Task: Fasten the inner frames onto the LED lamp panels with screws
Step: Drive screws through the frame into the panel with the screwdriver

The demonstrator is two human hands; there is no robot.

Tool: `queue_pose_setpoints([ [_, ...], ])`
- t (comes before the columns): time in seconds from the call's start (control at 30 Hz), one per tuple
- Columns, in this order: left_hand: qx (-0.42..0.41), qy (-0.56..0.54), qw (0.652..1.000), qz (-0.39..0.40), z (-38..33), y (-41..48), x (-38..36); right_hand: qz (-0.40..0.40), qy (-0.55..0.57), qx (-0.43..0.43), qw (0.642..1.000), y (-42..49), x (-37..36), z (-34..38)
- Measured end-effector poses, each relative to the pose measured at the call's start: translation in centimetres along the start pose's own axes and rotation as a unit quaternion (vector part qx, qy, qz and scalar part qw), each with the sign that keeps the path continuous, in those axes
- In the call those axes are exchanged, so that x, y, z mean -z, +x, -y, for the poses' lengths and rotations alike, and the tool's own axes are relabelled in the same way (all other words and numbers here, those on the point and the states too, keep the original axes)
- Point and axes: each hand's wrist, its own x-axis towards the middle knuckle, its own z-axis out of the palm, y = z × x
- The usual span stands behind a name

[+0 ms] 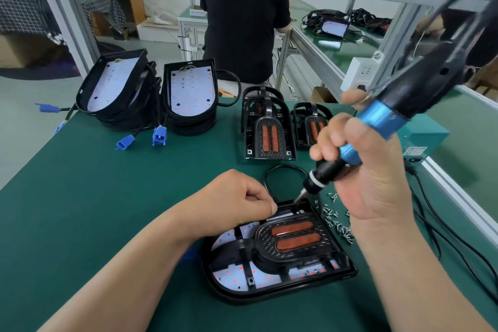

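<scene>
An LED lamp panel (237,281) lies on the green mat near me, with a black inner frame (293,240) and its two orange lenses set into it. My left hand (239,205) rests curled on the panel's far left edge, fingertips pinched together at the frame's rim; what they pinch is hidden. My right hand (369,170) grips a blue and black electric screwdriver (382,121), its bit tip touching the frame's far corner (297,201). Several loose screws (336,219) lie right of the panel.
Two stacks of bare LED panels (188,94) with blue connectors (159,136) stand at the back left. Stacked inner frames (266,127) stand at the back middle. A person in black stands beyond the table. Black cables (442,237) run along the right edge.
</scene>
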Motion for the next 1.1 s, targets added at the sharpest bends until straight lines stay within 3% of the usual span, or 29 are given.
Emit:
queue_pose_setpoints([
  [0.17,-0.006,-0.02,1.0,0.014,-0.4,-0.3,0.8,-0.078,0.076,0.014,0.994,0.0,0.9,-0.4],
  [0.23,0.035,-0.113,0.993,-0.016,-0.3,0.1,0.6,-0.105,0.094,0.014,0.99,-0.1,1.0,-0.9],
  [0.33,0.129,-0.317,0.938,-0.051,-0.2,0.9,0.8,-0.131,0.115,0.011,0.985,-0.1,0.8,-1.5],
  [0.5,0.16,-0.454,0.876,-0.038,0.0,1.2,1.1,-0.16,0.14,-0.003,0.977,-0.4,0.3,-2.2],
  [0.83,0.124,-0.466,0.875,0.028,0.8,1.2,1.1,-0.198,0.177,-0.002,0.964,-0.1,-0.5,-2.1],
  [1.1,0.123,-0.488,0.864,0.024,1.0,1.3,1.0,-0.226,0.197,0.004,0.954,0.9,-1.0,-2.3],
])
